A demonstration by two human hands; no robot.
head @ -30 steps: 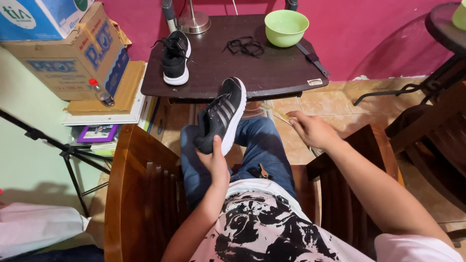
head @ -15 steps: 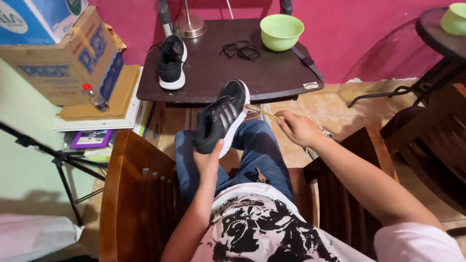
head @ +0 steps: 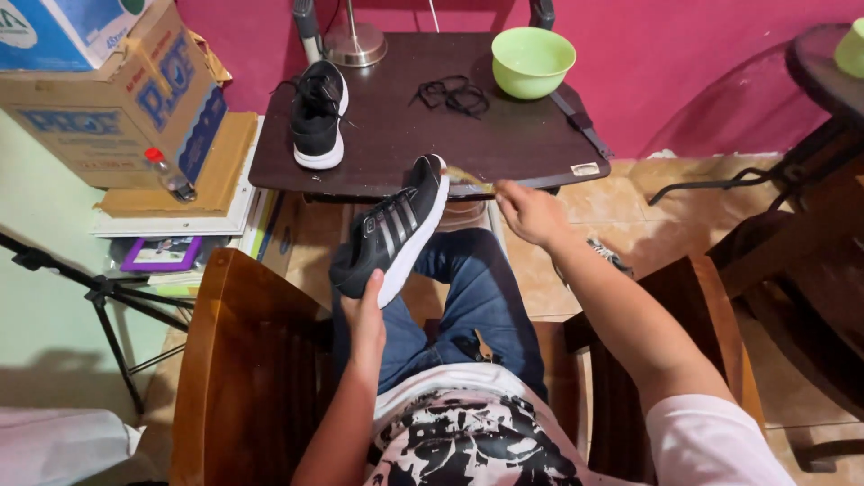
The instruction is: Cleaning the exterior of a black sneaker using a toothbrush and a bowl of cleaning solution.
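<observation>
Shoe up over the lap now, left hand clamped round its heel. Right hand has slid from the knee toward the toe, pinching what may be a thin brush, blurred. Toe work seems underway.

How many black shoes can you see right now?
2. One black shoe is held at its heel by the left hand above the lap; the other shoe stands on the dark table. More may be hidden under the table.
</observation>
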